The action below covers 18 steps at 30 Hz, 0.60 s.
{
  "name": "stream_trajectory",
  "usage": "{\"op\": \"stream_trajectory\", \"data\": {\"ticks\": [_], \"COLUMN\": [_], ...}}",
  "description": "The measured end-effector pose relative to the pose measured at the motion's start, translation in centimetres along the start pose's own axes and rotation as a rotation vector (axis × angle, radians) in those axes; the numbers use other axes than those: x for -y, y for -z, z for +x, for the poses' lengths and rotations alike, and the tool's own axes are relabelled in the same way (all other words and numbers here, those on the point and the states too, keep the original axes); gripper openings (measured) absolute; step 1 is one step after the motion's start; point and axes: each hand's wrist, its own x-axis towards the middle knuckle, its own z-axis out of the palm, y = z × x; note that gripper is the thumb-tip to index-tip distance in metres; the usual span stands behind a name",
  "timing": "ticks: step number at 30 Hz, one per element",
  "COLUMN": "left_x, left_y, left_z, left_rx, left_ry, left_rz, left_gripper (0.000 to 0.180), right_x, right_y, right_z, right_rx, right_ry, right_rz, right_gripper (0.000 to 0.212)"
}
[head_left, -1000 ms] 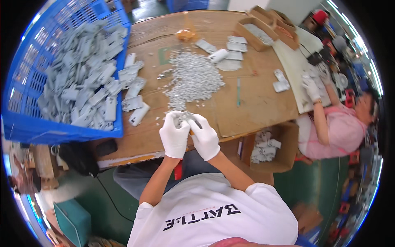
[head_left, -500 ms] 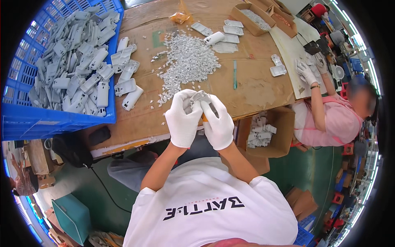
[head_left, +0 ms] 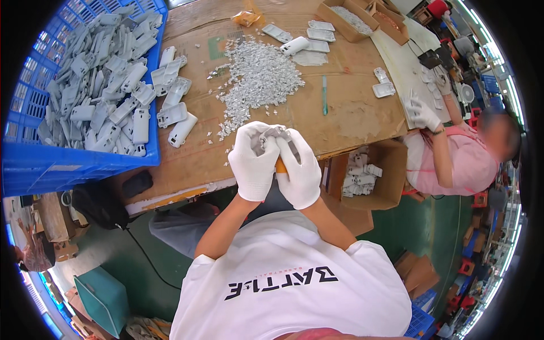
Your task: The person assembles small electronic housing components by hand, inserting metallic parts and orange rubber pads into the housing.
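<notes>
Both my hands wear white gloves and meet just in front of the table's near edge. My left hand (head_left: 253,164) and my right hand (head_left: 300,167) are closed together around a grey plastic housing (head_left: 271,136). An orange tool handle (head_left: 281,165) shows between the two palms. A heap of small silvery metal pieces (head_left: 258,76) lies on the cardboard-covered table (head_left: 351,107) just beyond my hands. Loose grey housings (head_left: 177,116) lie to the left of the heap.
A blue crate (head_left: 51,167) full of grey housings fills the left. An open cardboard box (head_left: 391,192) with housings sits below the table at right. A person in pink (head_left: 453,164) works at the right, gloved hand (head_left: 424,113) on the table. Small boxes (head_left: 351,14) stand at the back.
The view has shifted so my hands sit lower and nearer my body. They stay closed together on the housing, and the orange handle now shows between them.
</notes>
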Motion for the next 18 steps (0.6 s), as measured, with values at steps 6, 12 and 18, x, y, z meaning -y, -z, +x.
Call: {"op": "stream_trajectory", "data": {"ticks": [6, 12, 18], "left_x": [-0.4, 0.1, -1.1], "left_y": [2.3, 4.3, 5.3], "left_z": [-0.5, -1.6, -1.4], "left_rx": [0.054, 0.122, 0.123], "left_ry": [0.086, 0.068, 0.078], "left_rz": [0.027, 0.078, 0.255], "left_gripper": [0.028, 0.046, 0.042], "right_x": [1.4, 1.6, 2.3], "right_y": [-0.3, -2.6, -2.9], "right_z": [-0.6, -1.3, -1.0], "right_rx": [0.050, 0.030, 0.103], "right_ry": [0.040, 0.051, 0.033], "right_rz": [0.042, 0.069, 0.096], "right_gripper": [0.063, 0.065, 0.066]}}
